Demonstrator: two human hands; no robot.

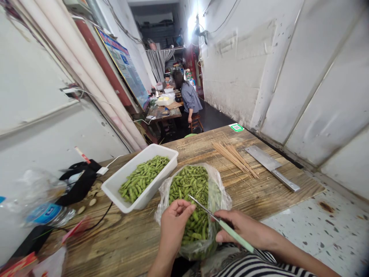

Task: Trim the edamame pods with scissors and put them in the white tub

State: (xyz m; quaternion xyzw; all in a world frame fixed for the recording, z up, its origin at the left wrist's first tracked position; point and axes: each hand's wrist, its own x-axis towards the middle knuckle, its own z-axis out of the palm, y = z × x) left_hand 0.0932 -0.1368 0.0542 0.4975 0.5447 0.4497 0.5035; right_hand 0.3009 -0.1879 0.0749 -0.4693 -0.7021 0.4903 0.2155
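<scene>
My right hand [240, 227] grips a pair of scissors [235, 234] with pale green handles, seen nearly edge-on. Their thin metal blades point up and left over the pods. Close to the blade tips, my left hand [175, 221] is pinched, thumb against curled fingers; what lies between them is hidden. Beneath both hands, a clear plastic bag [220, 192] stands open, full of green soybean pods [188, 179]. Left of the bag is a white plastic tub [113, 188] partly filled with more pods [144, 175].
On the wooden table [129, 238] lie thin wooden skewers [235, 157] and a cleaver [265, 159] at the right. A plastic bottle [50, 213], crumpled plastic and a cable crowd the left. Farther back, two people sit at another table [164, 112].
</scene>
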